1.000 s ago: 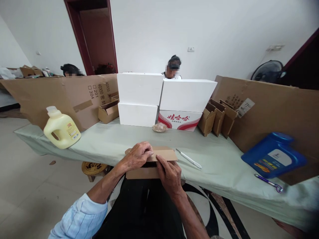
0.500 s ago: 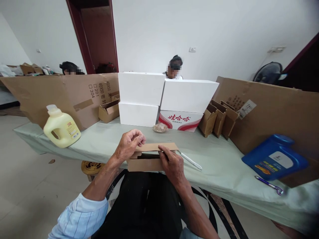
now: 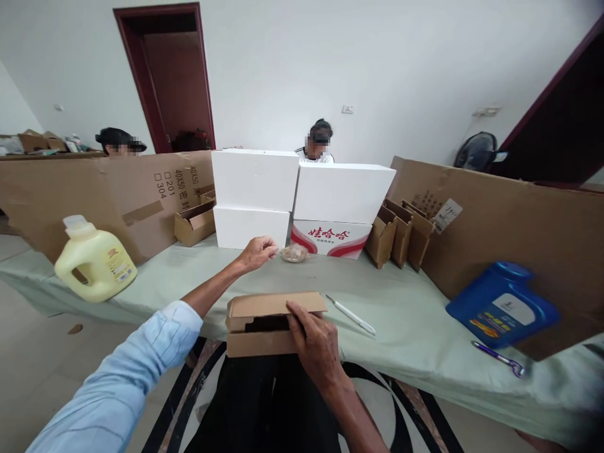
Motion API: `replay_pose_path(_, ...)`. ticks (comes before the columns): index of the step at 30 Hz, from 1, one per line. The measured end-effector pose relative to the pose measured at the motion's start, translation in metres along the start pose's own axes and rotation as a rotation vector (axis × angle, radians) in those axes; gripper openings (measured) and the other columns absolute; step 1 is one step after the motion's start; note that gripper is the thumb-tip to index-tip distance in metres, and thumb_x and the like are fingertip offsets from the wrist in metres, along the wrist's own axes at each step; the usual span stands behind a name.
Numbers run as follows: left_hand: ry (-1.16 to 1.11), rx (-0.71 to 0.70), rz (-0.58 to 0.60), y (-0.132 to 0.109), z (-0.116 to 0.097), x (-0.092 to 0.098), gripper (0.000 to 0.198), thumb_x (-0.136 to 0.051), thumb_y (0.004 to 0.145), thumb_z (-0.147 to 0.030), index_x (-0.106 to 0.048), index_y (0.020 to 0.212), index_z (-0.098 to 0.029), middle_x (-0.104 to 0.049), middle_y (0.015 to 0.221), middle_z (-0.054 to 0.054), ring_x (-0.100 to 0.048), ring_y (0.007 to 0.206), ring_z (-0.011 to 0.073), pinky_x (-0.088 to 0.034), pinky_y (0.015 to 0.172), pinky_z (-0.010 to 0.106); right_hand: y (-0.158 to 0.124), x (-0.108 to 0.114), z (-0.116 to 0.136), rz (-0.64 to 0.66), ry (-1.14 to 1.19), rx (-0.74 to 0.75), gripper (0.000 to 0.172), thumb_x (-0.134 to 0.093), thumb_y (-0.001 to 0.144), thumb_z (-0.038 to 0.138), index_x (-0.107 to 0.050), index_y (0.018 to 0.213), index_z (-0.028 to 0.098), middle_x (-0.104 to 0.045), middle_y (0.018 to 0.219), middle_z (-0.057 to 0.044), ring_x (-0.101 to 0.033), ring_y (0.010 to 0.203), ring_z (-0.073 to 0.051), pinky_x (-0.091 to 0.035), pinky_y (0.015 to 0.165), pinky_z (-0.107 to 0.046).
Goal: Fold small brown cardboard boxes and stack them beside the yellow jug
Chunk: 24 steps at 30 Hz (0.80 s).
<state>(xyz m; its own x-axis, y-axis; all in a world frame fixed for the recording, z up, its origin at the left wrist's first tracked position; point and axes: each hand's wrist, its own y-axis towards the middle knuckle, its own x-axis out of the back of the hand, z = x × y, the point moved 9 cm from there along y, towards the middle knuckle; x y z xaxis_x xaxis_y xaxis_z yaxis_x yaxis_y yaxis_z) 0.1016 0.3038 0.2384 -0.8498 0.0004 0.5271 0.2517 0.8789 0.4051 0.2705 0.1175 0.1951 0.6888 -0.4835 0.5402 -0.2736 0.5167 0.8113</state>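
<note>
A small brown cardboard box (image 3: 264, 324) rests at the table's near edge over my lap, its lid part open. My right hand (image 3: 317, 343) grips its right front side, fingers on the lid edge. My left hand (image 3: 257, 251) is stretched forward over the table, fingers curled together, just left of a small clear bag of brownish bits (image 3: 294, 253). I cannot make out whether the fingers hold anything.
White foam boxes (image 3: 302, 189) and a red-and-white carton stand at the back. A white pen-like tool (image 3: 350, 314) lies right of the box. A yellow jug (image 3: 94, 264) stands left, a blue jug (image 3: 503, 304) right. Folded cartons (image 3: 401, 234) and cardboard screens line the table; two people sit behind.
My left hand let go of the box lid and reached forward toward the small bag. The right hand stays on the box, which sits lower and nearer me.
</note>
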Motion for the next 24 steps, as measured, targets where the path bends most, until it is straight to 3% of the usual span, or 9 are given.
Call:
replay_pose_path(4,0.209,-0.02,0.024,0.053,0.032,-0.029,0.017,-0.053,0.09,-0.019,-0.058,0.073,-0.02,-0.066,0.072,0.002,-0.061,0.07,0.0178,-0.052,0.073,0.032,0.0,0.001,-0.002,0.014,0.034,-0.018,0.028,-0.055,0.11,0.017,-0.074,0.129,0.018,-0.084,0.102,-0.008,-0.079,0.088,-0.022,-0.06,0.08,-0.03)
replay_pose_path(9,0.454,-0.098,0.053,0.106,0.058,-0.07,0.017,-0.049,0.097,-0.014,-0.062,0.089,-0.02,-0.07,0.102,0.011,-0.063,0.098,0.0254,-0.05,0.094,0.039,-0.003,0.008,-0.002,-0.005,0.063,-0.021,0.03,-0.057,0.107,0.014,-0.072,0.133,0.017,-0.082,0.091,-0.008,-0.077,0.078,-0.021,-0.06,0.075,-0.032)
replay_pose_path(12,0.565,-0.146,0.124,0.124,0.073,-0.101,0.02,-0.046,0.098,-0.009,-0.064,0.097,-0.017,-0.068,0.112,0.018,-0.061,0.109,0.0296,-0.047,0.1,0.042,-0.003,0.011,-0.001,-0.004,0.085,-0.03,0.034,-0.058,0.105,0.01,-0.068,0.137,0.016,-0.08,0.084,-0.006,-0.075,0.072,-0.022,-0.059,0.071,-0.033)
replay_pose_path(18,0.682,-0.209,0.282,0.114,0.11,-0.154,0.024,-0.044,0.1,-0.005,-0.066,0.103,-0.015,-0.066,0.114,0.018,-0.062,0.112,0.0297,-0.045,0.102,0.041,-0.004,0.012,-0.002,0.014,0.109,-0.028,0.053,-0.061,0.101,0.007,-0.057,0.152,0.017,-0.073,0.07,-0.002,-0.07,0.063,-0.021,-0.056,0.064,-0.033)
replay_pose_path(24,0.726,-0.248,0.372,0.094,0.125,-0.168,0.019,-0.05,0.103,-0.016,-0.066,0.113,-0.015,-0.063,0.132,0.02,-0.056,0.126,0.0327,-0.043,0.108,0.046,-0.007,0.012,-0.006,0.045,0.135,-0.03,0.051,-0.06,0.099,0.007,-0.059,0.15,0.015,-0.074,0.073,-0.004,-0.071,0.065,-0.022,-0.055,0.063,-0.034)
